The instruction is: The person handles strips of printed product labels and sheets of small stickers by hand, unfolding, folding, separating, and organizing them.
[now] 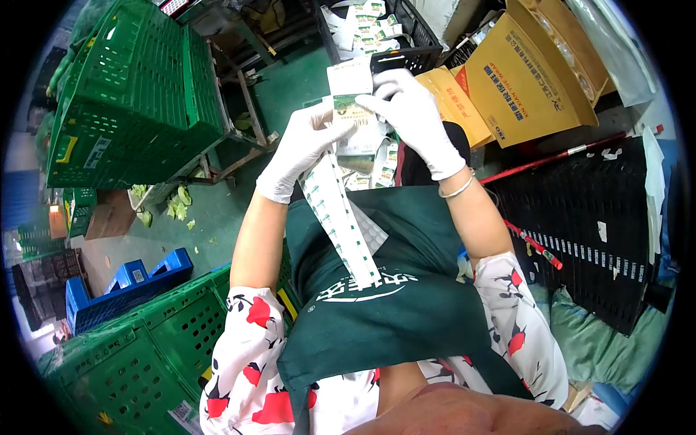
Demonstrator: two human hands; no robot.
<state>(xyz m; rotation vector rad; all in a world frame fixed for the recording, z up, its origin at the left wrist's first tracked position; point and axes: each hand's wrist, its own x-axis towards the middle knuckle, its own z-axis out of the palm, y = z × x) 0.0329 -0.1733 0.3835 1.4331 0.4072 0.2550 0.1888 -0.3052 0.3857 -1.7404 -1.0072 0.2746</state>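
Note:
A strip of printed labels [351, 109] in white and green stands upright between my gloved hands. My left hand [308, 145] pinches its left edge, thumb across the front. White strips with small green marks [337, 217] hang below that hand over the dark green apron [391, 326]. My right hand [413, 119] has its fingers bent at the strip's upper right edge, with the forefinger and thumb on or close to it. Behind and below the hands lie more green and white labels [384, 163], partly hidden.
A black crate [428, 54] with label strips stands ahead. Green crates [123, 94] are stacked at the left, more [152, 355] at the lower left near a blue pallet [123, 290]. Yellow cartons [536, 80] and black crates [580, 217] with a red pole [533, 243] stand at the right.

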